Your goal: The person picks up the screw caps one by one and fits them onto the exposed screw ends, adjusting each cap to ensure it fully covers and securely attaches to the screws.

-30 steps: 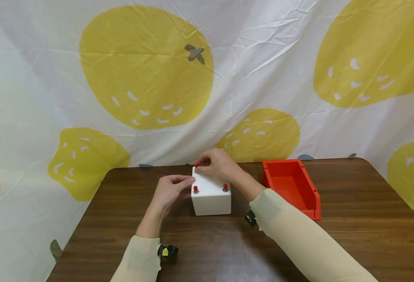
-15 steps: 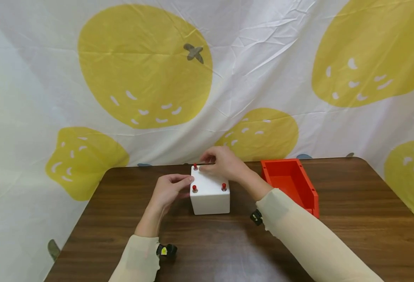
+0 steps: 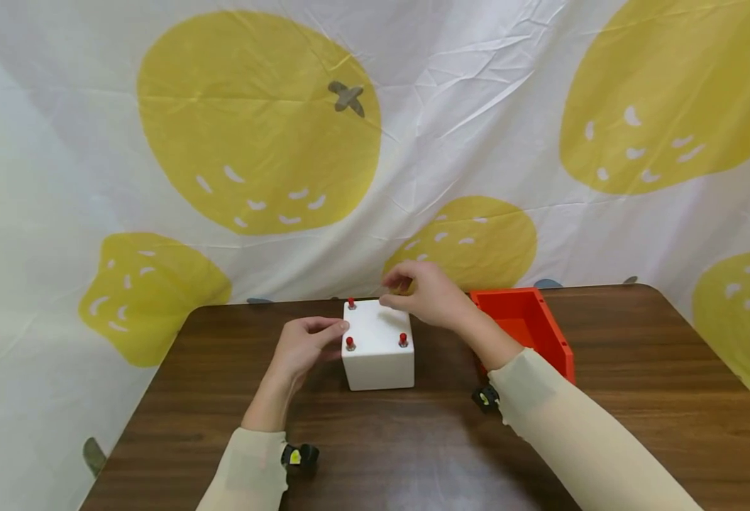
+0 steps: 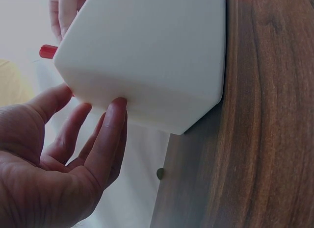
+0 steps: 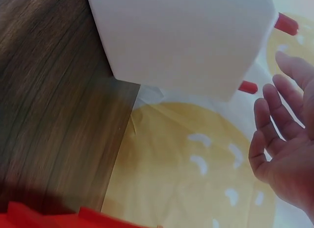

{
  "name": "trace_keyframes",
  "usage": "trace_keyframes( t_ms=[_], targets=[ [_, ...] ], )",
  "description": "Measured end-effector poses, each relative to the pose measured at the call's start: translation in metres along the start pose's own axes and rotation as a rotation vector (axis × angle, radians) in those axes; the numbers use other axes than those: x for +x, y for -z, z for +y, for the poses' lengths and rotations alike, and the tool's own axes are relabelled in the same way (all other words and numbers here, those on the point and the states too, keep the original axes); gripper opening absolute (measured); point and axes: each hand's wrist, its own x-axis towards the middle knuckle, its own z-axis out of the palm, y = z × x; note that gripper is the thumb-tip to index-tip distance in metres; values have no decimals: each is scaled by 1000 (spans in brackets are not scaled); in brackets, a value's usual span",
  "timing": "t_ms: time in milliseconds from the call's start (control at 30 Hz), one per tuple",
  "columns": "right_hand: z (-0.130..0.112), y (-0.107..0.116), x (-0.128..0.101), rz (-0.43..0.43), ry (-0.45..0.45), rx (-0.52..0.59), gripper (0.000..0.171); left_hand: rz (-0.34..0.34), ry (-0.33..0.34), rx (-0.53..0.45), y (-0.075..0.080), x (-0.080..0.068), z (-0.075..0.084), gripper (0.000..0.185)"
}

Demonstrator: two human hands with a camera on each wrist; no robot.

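A white box point(image 3: 381, 369) stands on the table. Small red-capped knobs point(image 3: 403, 340) with metallic-looking bases stick up at three of its top corners in the head view. My left hand point(image 3: 306, 345) steadies the box from the left, its thumb at the top edge and its fingertips point(image 4: 117, 104) against the side wall. Over the back right of the box hovers my right hand point(image 3: 431, 294), fingers loosely bent and holding nothing. The right wrist view shows that hand point(image 5: 289, 135) beside two red knobs point(image 5: 248, 87), apart from them.
A red open-fronted bin point(image 3: 518, 312) sits right of the box, partly behind the right forearm. The brown wooden table point(image 3: 400, 454) ends at the back against a white cloth point(image 3: 272, 273) printed with yellow fruit. Each wrist wears a small black camera point(image 3: 486, 397).
My right hand has let go of the red knob at the far left corner and drawn back to the right, uncovering it. My left hand has stayed on the box.
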Motion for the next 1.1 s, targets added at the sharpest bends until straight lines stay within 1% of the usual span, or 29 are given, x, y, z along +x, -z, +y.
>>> trace_keyframes(
  t_ms=[233, 433, 867, 1100],
  targets=[
    [1, 11, -17, 38, 4, 11, 21, 3, 1, 7, 1, 0, 0, 33],
    [3, 22, -32, 64, -15, 25, 21, 7, -2, 22, 3, -1, 1, 33],
    [9, 45, -62, 113, -11, -58, 21, 11, -11, 45, 6, -3, 3, 32],
    [16, 54, -76, 123, -34, -125, 23, 18, -28, 70, 6, -5, 4, 30]
  ],
)
